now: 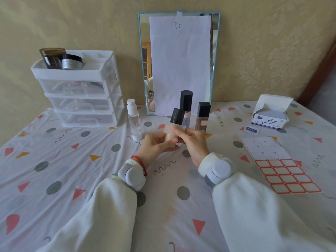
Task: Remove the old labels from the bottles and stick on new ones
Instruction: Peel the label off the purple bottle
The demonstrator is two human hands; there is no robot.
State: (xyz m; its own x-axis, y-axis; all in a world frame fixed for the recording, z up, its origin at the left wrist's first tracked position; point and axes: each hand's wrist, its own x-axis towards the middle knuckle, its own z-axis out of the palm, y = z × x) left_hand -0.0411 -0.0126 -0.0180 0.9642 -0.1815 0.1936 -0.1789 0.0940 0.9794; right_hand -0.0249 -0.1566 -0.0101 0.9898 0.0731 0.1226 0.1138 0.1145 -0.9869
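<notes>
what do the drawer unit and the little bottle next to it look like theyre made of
Drawer unit: looks like plastic, an opaque white frame with see-through drawers whose contents show faintly. Small bottle: clear, glossy plastic or glass, hard to tell which; the tablecloth pattern shows through it, and its cap is opaque white.

Two arms in loose white fleece sleeves (pixel 101 211) with ribbed cuffs reach over a patterned tablecloth (pixel 54 170). A rounded white-and-grey device (pixel 133 176) is strapped at the left wrist, edged by a lime-green band, with a red string bracelet (pixel 139 160) just beyond it toward the hand. A matching device (pixel 219 171) with a darker grey base sits on the right wrist.
</notes>
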